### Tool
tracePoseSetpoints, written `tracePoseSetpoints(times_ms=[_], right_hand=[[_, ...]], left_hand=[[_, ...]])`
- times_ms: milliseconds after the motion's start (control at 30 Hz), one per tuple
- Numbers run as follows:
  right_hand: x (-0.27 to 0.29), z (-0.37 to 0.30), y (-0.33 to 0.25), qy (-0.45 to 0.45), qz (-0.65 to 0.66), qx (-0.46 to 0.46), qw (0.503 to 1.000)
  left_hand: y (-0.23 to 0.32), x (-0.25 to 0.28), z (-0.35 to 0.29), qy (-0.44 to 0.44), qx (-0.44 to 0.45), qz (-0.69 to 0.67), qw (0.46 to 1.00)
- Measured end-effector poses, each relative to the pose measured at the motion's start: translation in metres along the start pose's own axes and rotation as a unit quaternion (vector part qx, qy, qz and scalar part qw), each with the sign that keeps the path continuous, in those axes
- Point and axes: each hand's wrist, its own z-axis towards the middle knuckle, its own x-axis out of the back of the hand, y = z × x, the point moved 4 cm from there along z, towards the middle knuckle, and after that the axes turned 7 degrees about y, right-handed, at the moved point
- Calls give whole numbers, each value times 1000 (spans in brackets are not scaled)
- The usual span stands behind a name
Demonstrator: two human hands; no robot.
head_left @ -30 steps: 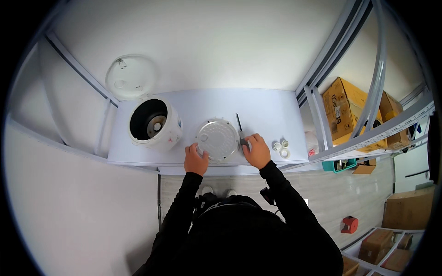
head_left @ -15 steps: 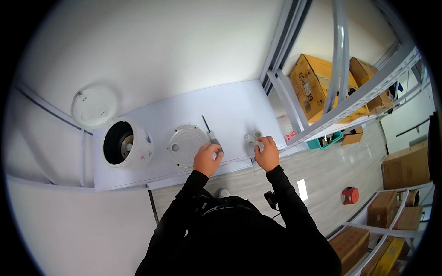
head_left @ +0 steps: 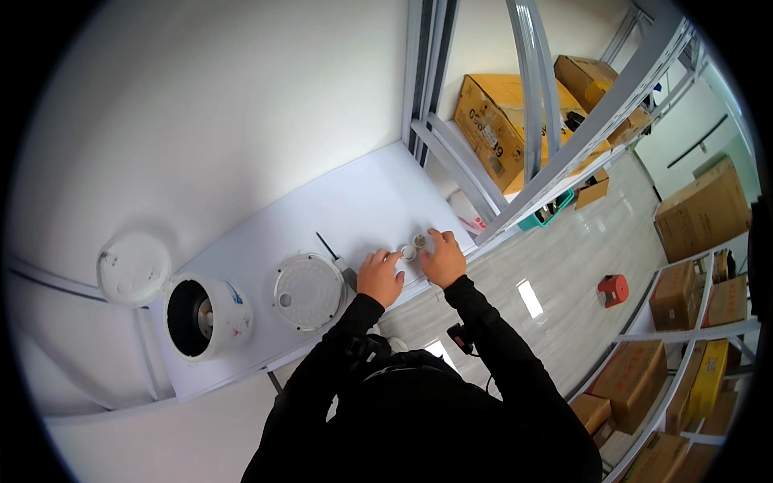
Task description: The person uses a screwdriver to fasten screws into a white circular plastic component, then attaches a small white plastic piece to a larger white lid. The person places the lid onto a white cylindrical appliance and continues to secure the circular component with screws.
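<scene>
Now left fingers (head_left: 380, 258) and right fingers (head_left: 436, 237) half-curl beside white rings (head_left: 409, 253) — hold unclear.

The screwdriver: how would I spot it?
On the white table, go right from the open rice cooker to the round, shiny-rimmed disc. The screwdriver lies between that disc and the left hand, the only slim thing there, with dark shaft and grey handle.

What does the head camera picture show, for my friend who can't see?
A person's left hand and right hand flank small round pieces on a pale table. Leftward lie a screwdriver, a round disc and an open white pot.
</scene>
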Motion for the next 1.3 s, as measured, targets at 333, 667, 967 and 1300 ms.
tracePoseSetpoints(times_ms=[333, 667, 967, 1300], right_hand=[[-24, 15, -5, -40, -27, 11, 999], [12, 38, -46, 24, 170, 18, 985], [93, 43, -158, -16, 347, 156, 925], [102, 25, -171, -27, 357, 197, 913]], left_hand=[[-6, -33, 34, -87, -11, 20, 996], [-34, 13, 51, 12, 93, -181, 979], [7, 112, 50, 41, 113, -495, 861], [13, 122, 30, 76, 129, -508, 848]])
